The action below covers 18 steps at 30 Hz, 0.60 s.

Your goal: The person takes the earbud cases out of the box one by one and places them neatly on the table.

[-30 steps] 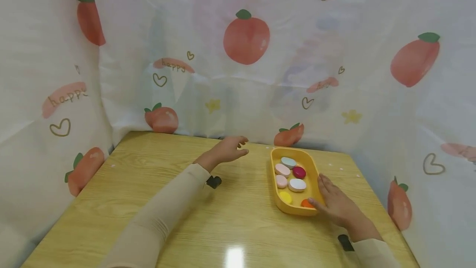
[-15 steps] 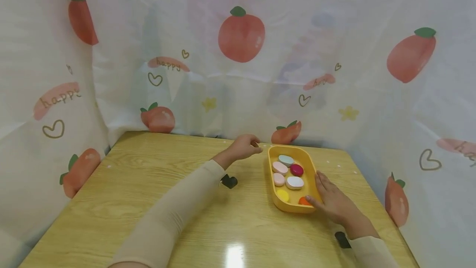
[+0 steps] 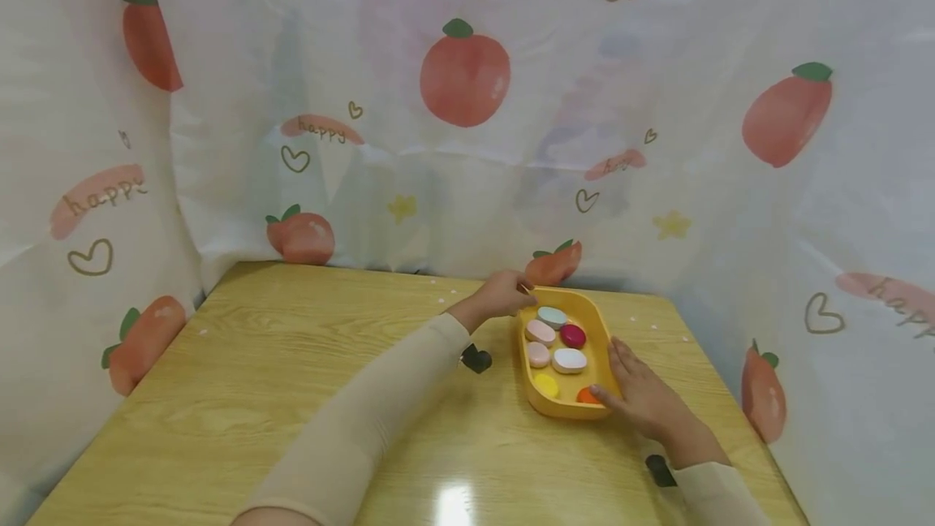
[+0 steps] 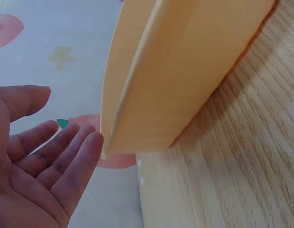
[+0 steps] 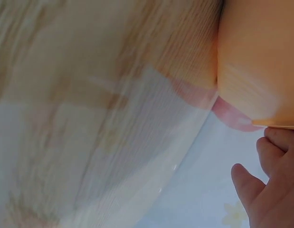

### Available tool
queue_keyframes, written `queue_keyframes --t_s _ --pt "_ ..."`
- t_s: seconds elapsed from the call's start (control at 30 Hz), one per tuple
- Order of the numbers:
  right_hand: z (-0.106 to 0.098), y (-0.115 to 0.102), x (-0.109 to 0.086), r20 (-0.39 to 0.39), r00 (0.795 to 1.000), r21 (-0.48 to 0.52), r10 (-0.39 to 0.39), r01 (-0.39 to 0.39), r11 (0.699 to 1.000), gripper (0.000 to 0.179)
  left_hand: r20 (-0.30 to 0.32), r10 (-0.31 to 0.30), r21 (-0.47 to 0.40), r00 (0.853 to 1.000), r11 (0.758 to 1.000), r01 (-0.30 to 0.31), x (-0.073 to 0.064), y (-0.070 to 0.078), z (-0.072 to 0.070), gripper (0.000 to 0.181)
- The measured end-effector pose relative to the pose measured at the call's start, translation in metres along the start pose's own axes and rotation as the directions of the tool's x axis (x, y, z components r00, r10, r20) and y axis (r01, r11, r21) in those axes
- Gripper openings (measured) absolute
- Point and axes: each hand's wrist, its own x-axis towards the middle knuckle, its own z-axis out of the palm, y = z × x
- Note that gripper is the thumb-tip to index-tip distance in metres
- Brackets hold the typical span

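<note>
A yellow tray [image 3: 561, 409] with rounded corners stands on the table, holding several smooth oval and round pieces: pale blue [image 3: 551, 317], pink [image 3: 540, 333], dark red [image 3: 573, 336], white [image 3: 569, 360], yellow [image 3: 545, 385] and orange [image 3: 588, 395]. My left hand [image 3: 502, 295] is at the tray's far left corner; in the left wrist view its loosely bent fingers [image 4: 73, 183] come up to the rim, with nothing in the palm. Along the right wall lies my right hand [image 3: 650, 400], fingers extended against the outside and thumb over the rim by the orange piece.
The wood-grain table [image 3: 292, 364] carries small white specks [image 3: 438, 299] near its back edge. A white cloth [image 3: 467, 185] printed with fruit, hearts and flowers surrounds it at the back and sides. Black wrist devices [image 3: 476, 359] hang under both wrists.
My left hand has moved right, from beside the tray to its far left corner. The right hand has stayed against the tray's right side; the head view has shifted slightly.
</note>
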Motion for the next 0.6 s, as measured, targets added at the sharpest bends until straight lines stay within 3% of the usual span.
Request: queue_keyframes --t_s 0.13,0.33,0.47,0.6 --pt "0.003 -0.003 0.002 -0.006 1.0 0.021 -0.005 0.005 1.0 0.086 -0.014 -0.036 -0.035 0.999 0.999 0.036 0.004 0.003 0.008 0.033" --pt "0.01 -0.005 0.003 0.005 1.0 0.036 -0.02 0.02 0.999 0.088 -0.012 -0.098 -0.197 0.995 0.976 0.094 0.007 -0.001 0.021 0.041" --pt "0.01 -0.002 0.0 -0.012 1.0 0.017 -0.017 0.018 1.0 0.087 0.017 -0.07 -0.198 0.997 0.977 0.072 0.015 0.002 0.031 0.041" --pt "0.004 0.002 -0.002 -0.025 1.0 0.009 -0.01 0.01 1.0 0.087 0.034 -0.138 -0.189 0.99 0.972 0.142 0.022 0.015 0.039 0.042"
